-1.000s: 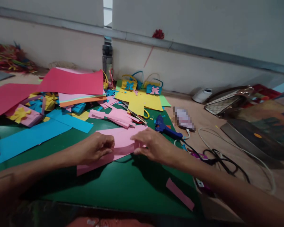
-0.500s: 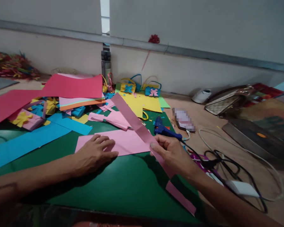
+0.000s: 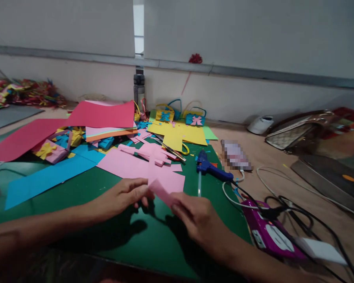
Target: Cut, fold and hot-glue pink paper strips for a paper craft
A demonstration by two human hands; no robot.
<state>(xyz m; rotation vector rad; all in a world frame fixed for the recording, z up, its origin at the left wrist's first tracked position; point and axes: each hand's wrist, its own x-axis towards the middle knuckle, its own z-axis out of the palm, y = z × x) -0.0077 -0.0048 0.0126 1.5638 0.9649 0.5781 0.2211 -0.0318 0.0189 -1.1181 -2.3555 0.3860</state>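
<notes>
A pink paper strip (image 3: 163, 192) is stretched between my hands above the green work surface (image 3: 118, 243). My left hand (image 3: 129, 194) pinches it near a bend, thumb against the fingers. Closed on its near right end is my right hand (image 3: 199, 216); the fingertips are partly hidden. Just beyond them lies a flat pink paper sheet (image 3: 126, 165), with pink cut pieces (image 3: 157, 151) on top. Scissors with a yellow handle (image 3: 185, 148) rest behind these. To the right sits a blue glue gun (image 3: 214, 169) with a clear glue stick.
Blue paper (image 3: 53, 175) and red paper (image 3: 106, 114) spread at left. Small paper bags with bows (image 3: 195, 119) stand at the back near yellow paper (image 3: 191, 133). At right are a phone (image 3: 236, 154), a purple power strip (image 3: 271, 232), tangled cables and a handbag (image 3: 295, 133).
My left hand has come off the flat pink sheet and now pinches the strip. My right hand has brought the strip lower and closer. The short pink piece at lower right no longer shows.
</notes>
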